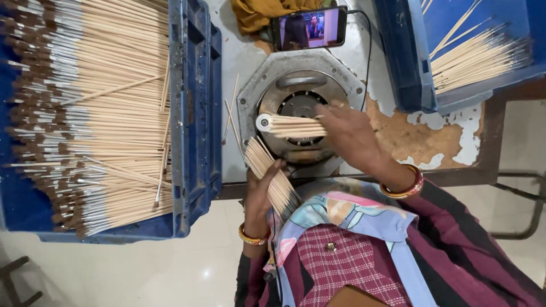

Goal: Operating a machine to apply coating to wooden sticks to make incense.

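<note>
Gripping a stick bundle (273,177) in my left hand (259,199), my right hand (348,133) clasps a smaller bundle (296,126) over the round machine (301,85), crate (196,113) beside it.

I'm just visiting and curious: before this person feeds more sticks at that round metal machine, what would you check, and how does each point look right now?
1. Left hand has a firm grip on its bundle of thin pale wooden sticks: ok, fingers wrap it.
2. Right hand controls the smaller bunch of pale sticks lying across the round grey metal machine: ok.
3. Machine's dark central opening unobstructed: cannot tell, sticks and hand cover part of it.
4. Loose sticks on the table beside the machine: not ok, a few lie stray.
5. Big blue plastic crate of finished sticks within reach: ok.
6. Phone playing video, propped behind the machine: not ok, a likely distraction.
</note>
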